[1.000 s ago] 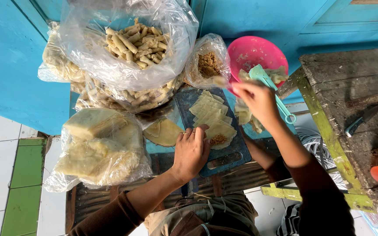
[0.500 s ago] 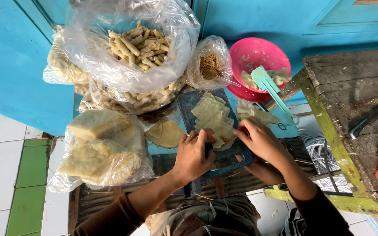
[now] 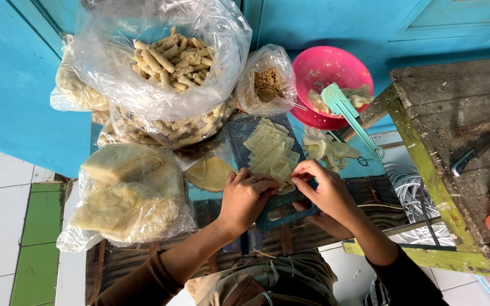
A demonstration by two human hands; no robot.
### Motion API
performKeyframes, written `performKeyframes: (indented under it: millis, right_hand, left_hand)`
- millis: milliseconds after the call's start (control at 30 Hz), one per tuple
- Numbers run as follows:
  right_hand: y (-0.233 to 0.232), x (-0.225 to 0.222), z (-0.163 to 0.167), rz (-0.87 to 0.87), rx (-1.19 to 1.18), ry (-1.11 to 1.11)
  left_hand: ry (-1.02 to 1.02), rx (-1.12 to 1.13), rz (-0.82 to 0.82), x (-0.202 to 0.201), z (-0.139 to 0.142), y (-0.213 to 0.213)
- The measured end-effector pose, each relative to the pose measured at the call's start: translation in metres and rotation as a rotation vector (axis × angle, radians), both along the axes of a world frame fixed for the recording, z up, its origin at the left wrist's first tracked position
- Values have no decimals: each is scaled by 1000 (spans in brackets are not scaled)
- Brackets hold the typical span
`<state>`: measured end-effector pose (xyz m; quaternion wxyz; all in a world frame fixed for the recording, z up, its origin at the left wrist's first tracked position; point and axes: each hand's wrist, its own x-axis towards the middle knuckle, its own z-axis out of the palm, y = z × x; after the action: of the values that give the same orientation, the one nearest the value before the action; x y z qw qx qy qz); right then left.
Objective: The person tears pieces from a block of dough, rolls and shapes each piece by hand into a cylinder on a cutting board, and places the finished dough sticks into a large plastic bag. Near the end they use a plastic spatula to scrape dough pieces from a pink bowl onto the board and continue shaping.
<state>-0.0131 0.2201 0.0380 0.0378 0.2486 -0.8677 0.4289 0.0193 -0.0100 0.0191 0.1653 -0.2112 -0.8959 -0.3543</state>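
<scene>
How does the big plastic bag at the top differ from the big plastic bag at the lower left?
The top bag stands open and holds many small rolled sticks; the lower-left bag looks closed over flat, pale yellow sheets in a stack. The top bag sits far from the left hand and right hand; the lower-left bag lies just beside the left hand. Both are clear, crinkled plastic.

One head-worn camera looks steeply, perhaps straight, down from close above the cutting board [image 3: 239,136] and lap.
</scene>
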Motion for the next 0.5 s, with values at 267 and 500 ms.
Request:
performKeyframes:
  millis: [267, 500]
  right_hand:
    - [-1, 3, -2, 11, 46, 16]
    - [-1, 4, -8, -51, 85, 110]
  left_hand:
    - [61, -29, 12, 0, -4, 1]
    - [95, -61, 11, 1, -4, 2]
